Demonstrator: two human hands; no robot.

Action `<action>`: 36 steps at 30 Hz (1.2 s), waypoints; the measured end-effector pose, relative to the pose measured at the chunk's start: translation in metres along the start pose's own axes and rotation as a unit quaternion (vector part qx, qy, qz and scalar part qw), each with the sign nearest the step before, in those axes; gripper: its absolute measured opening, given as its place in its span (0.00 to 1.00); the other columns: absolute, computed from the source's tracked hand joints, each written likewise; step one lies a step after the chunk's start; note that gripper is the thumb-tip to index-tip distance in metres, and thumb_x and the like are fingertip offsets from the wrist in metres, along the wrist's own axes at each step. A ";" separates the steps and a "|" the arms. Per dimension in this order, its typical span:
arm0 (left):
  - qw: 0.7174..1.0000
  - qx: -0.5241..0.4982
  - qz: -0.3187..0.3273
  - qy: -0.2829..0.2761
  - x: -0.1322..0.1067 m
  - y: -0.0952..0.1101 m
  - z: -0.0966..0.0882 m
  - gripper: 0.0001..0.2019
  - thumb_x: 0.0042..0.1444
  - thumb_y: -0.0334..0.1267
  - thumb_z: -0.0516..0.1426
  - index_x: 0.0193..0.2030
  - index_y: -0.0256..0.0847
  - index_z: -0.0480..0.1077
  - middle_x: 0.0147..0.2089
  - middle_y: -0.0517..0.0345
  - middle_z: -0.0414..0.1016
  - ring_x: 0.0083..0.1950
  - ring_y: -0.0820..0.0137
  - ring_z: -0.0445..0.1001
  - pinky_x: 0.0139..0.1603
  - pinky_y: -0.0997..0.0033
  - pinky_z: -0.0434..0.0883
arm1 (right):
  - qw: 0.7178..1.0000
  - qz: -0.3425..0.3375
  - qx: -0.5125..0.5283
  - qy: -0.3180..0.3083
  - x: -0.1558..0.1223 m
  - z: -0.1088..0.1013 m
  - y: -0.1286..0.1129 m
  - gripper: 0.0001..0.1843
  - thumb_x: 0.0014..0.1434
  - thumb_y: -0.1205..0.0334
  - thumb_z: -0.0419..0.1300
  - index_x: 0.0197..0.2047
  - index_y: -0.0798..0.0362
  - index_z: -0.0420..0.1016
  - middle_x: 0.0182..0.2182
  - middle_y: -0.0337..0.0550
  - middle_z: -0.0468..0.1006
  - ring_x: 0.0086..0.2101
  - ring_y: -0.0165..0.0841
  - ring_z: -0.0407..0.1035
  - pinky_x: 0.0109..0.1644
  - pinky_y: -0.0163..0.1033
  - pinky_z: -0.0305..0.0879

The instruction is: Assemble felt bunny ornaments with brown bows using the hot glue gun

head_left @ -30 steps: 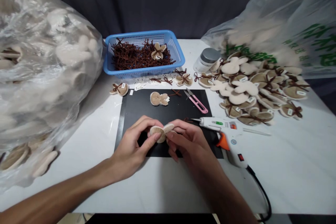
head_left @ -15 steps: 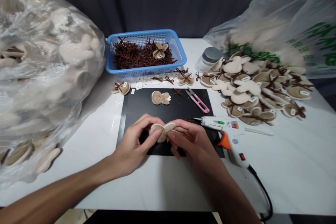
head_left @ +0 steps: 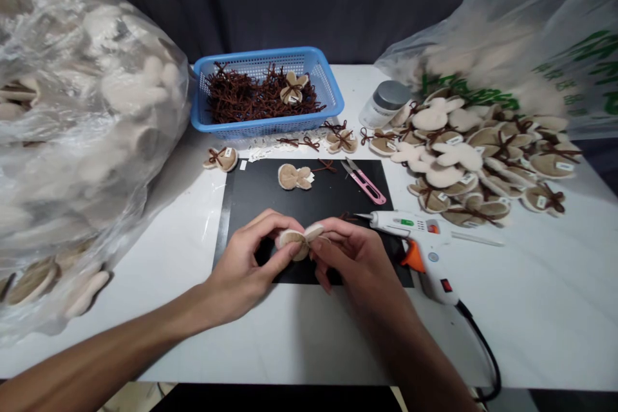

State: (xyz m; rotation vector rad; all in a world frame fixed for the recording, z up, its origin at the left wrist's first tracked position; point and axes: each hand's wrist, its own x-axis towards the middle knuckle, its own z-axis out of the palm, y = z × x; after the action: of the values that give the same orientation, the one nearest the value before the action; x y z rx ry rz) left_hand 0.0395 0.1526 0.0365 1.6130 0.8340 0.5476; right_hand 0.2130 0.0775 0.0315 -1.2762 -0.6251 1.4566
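Note:
Between both hands, above the near part of a black mat (head_left: 251,196), is a small plush bunny-shaped piece (head_left: 298,248) in tan and cream. My left hand (head_left: 258,254) pinches its rounded end between thumb and fingers. The ear end is in the closed fingers of my right hand (head_left: 345,248), which cover part of it. Farther back on the mat lie another tan bunny piece (head_left: 293,177), a brown bow (head_left: 327,167) and pink thread snips (head_left: 364,183). A white glue gun (head_left: 410,224) with an orange trigger rests right of my right hand, its nozzle over the mat.
A blue basket (head_left: 270,127) of brown bows stands at the back, beside a grey-lidded jar (head_left: 381,109). Finished-looking bunnies with bows (head_left: 463,161) are heaped at right, before a clear bag (head_left: 541,51). A bulging plastic bag (head_left: 96,116) fills the left. The glue gun's cord (head_left: 487,347) trails off the front edge.
Both hands keep their hold on the bunny piece, which sits tilted slightly differently. The view has shifted a little; the things on the table stay where they were.

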 end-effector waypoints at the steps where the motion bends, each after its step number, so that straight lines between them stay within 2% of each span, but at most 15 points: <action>1: 1.000 -0.009 -0.013 0.010 0.000 0.000 0.001 0.08 0.69 0.43 0.62 0.46 0.42 0.79 0.41 0.56 0.78 0.41 0.67 0.76 0.44 0.66 0.71 | 1.000 -0.020 -0.008 0.020 -0.002 0.002 0.001 0.17 0.59 0.47 0.73 0.38 0.52 0.79 0.25 0.35 0.75 0.18 0.26 0.62 0.19 0.33 0.61; 3: 0.998 -0.034 -0.035 0.028 0.001 0.001 0.002 0.09 0.68 0.44 0.63 0.47 0.41 0.79 0.40 0.56 0.79 0.39 0.68 0.75 0.42 0.67 0.70 | 0.991 -0.087 -0.047 0.094 -0.007 0.007 0.003 0.14 0.63 0.50 0.70 0.44 0.49 0.78 0.29 0.36 0.77 0.20 0.27 0.65 0.21 0.34 0.64; 4: 0.997 -0.047 -0.041 0.034 0.001 0.002 0.002 0.09 0.68 0.44 0.64 0.47 0.41 0.78 0.39 0.56 0.79 0.39 0.68 0.75 0.41 0.68 0.70 | 0.978 -0.135 -0.082 0.138 -0.010 0.010 0.004 0.11 0.65 0.53 0.69 0.44 0.48 0.77 0.31 0.37 0.78 0.23 0.28 0.68 0.24 0.35 0.67; 6: 0.996 -0.065 -0.044 0.045 0.001 0.002 0.002 0.10 0.67 0.45 0.64 0.47 0.41 0.77 0.39 0.57 0.79 0.38 0.69 0.74 0.40 0.68 0.70 | 0.932 -0.241 -0.179 0.204 -0.015 0.015 0.007 0.04 0.67 0.59 0.68 0.43 0.47 0.78 0.37 0.40 0.78 0.30 0.31 0.73 0.31 0.36 0.72; 7: 0.996 -0.066 -0.044 0.050 0.001 0.002 0.002 0.10 0.67 0.45 0.65 0.47 0.41 0.77 0.39 0.57 0.79 0.38 0.69 0.74 0.40 0.69 0.70 | 0.904 -0.285 -0.231 0.217 -0.017 0.017 0.008 0.02 0.67 0.62 0.67 0.42 0.47 0.78 0.38 0.40 0.78 0.33 0.32 0.74 0.34 0.37 0.73; 9: 0.995 -0.062 -0.044 0.057 0.000 0.001 0.002 0.09 0.66 0.44 0.65 0.46 0.41 0.77 0.39 0.57 0.79 0.38 0.69 0.73 0.40 0.69 0.70 | 0.859 -0.342 -0.313 0.216 -0.018 0.019 0.010 0.04 0.67 0.67 0.67 0.42 0.47 0.80 0.39 0.41 0.78 0.33 0.31 0.74 0.37 0.38 0.74; 12: 0.996 -0.062 -0.043 0.054 0.000 0.000 0.003 0.08 0.66 0.43 0.64 0.45 0.41 0.77 0.39 0.57 0.79 0.38 0.69 0.74 0.41 0.69 0.71 | 0.827 -0.377 -0.359 0.214 -0.016 0.021 0.012 0.06 0.67 0.69 0.67 0.44 0.48 0.82 0.38 0.40 0.79 0.31 0.30 0.74 0.39 0.38 0.76; 17: 0.996 -0.072 -0.032 0.044 -0.001 -0.003 0.003 0.07 0.67 0.41 0.64 0.45 0.40 0.76 0.38 0.58 0.79 0.38 0.71 0.74 0.41 0.71 0.71 | 0.803 -0.396 -0.387 0.218 -0.013 0.022 0.015 0.09 0.69 0.72 0.63 0.43 0.48 0.81 0.38 0.42 0.81 0.38 0.35 0.79 0.45 0.41 0.78; 20: 0.996 -0.078 -0.034 0.039 -0.002 -0.003 0.003 0.07 0.67 0.41 0.64 0.46 0.40 0.76 0.38 0.59 0.79 0.38 0.72 0.74 0.41 0.72 0.71 | 0.785 -0.409 -0.412 0.215 -0.013 0.020 0.019 0.09 0.70 0.72 0.62 0.44 0.48 0.80 0.39 0.42 0.80 0.39 0.35 0.78 0.45 0.41 0.78; 25: 0.996 -0.074 -0.040 0.039 -0.004 -0.002 0.002 0.09 0.68 0.43 0.63 0.46 0.40 0.76 0.37 0.59 0.79 0.38 0.72 0.74 0.42 0.72 0.70 | 0.733 -0.459 -0.458 0.207 -0.013 0.017 0.024 0.11 0.69 0.77 0.62 0.48 0.52 0.77 0.42 0.45 0.79 0.42 0.36 0.74 0.49 0.42 0.75; 27: 0.996 -0.076 -0.039 0.039 -0.005 -0.002 0.002 0.09 0.68 0.44 0.63 0.46 0.40 0.76 0.37 0.59 0.79 0.38 0.72 0.74 0.42 0.72 0.71 | 0.728 -0.464 -0.459 0.210 -0.013 0.017 0.023 0.11 0.68 0.77 0.63 0.48 0.52 0.77 0.42 0.45 0.78 0.42 0.36 0.73 0.51 0.43 0.74; 33: 0.995 -0.076 -0.032 0.052 -0.005 -0.004 0.002 0.09 0.67 0.44 0.64 0.46 0.40 0.78 0.39 0.57 0.80 0.39 0.71 0.75 0.43 0.71 0.72 | 0.750 -0.443 -0.437 0.223 -0.015 0.021 0.018 0.10 0.67 0.74 0.64 0.47 0.50 0.77 0.44 0.45 0.75 0.42 0.35 0.73 0.46 0.41 0.74; 36: 0.996 -0.068 -0.023 0.060 -0.005 -0.004 0.003 0.09 0.67 0.44 0.65 0.46 0.40 0.78 0.40 0.56 0.81 0.40 0.70 0.76 0.43 0.71 0.72 | 0.790 -0.401 -0.397 0.240 -0.016 0.023 0.017 0.07 0.67 0.70 0.65 0.46 0.49 0.77 0.46 0.45 0.73 0.39 0.34 0.72 0.41 0.40 0.73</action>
State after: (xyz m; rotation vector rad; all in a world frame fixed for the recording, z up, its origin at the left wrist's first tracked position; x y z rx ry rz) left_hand 0.0377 0.1474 0.0321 1.4443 0.9009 0.6604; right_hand 0.1838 0.0634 0.0288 -1.6165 -1.2908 0.0910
